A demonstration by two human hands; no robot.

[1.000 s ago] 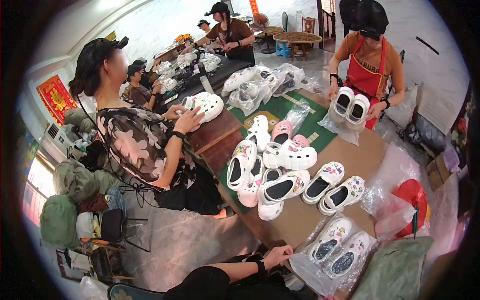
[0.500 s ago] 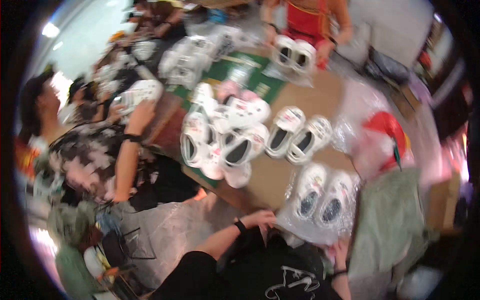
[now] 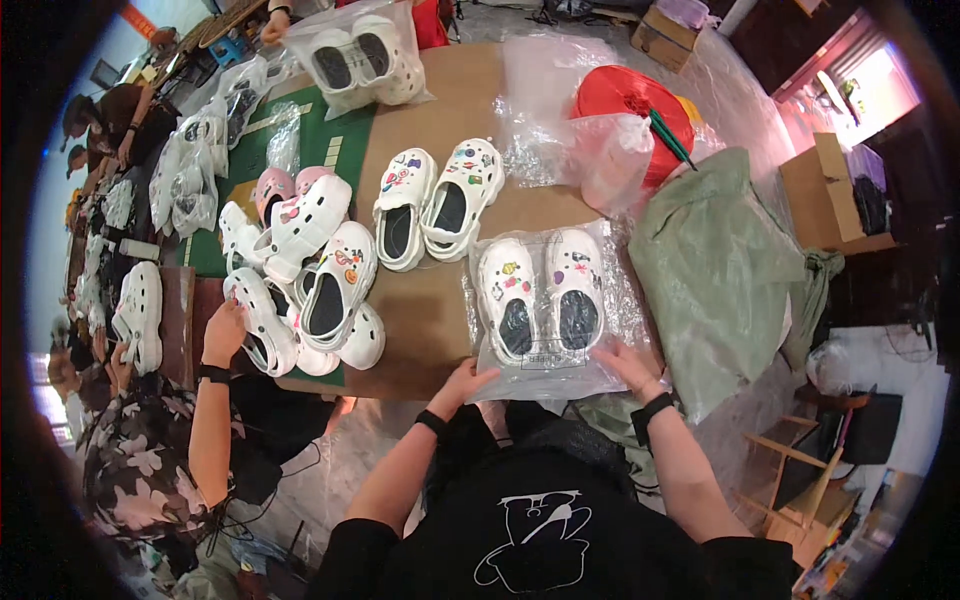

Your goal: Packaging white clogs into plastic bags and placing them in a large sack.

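A clear plastic bag (image 3: pixel 543 381) lies flat at the front edge of the table, with a pair of white clogs (image 3: pixel 497 282) side by side inside it. Colourful charms dot their toes. At the bag's near left corner, my left hand (image 3: pixel 467 384) has its fingers closed on the film. My right hand (image 3: pixel 630 368) grips the near right corner, close to the heel of the right clog. Just beyond the bag stands an unbagged pair of white clogs (image 3: pixel 404 205) with charms. To its left is a loose heap of white clogs (image 3: pixel 340 285), with pink ones (image 3: pixel 272 190) behind.
A co-worker's hand (image 3: pixel 226 330) touches a clog at the heap's left side. Across the table, another bagged pair (image 3: pixel 380 65) is by a person in red. To the right are a red roll (image 3: pixel 630 95), a green pen (image 3: pixel 670 138) and a grey-green cloth (image 3: pixel 715 270).
The view has swung, and the blur is gone. My hands are now both at the bag's near corners. The left co-worker's hand has moved from a separate clog to the heap.
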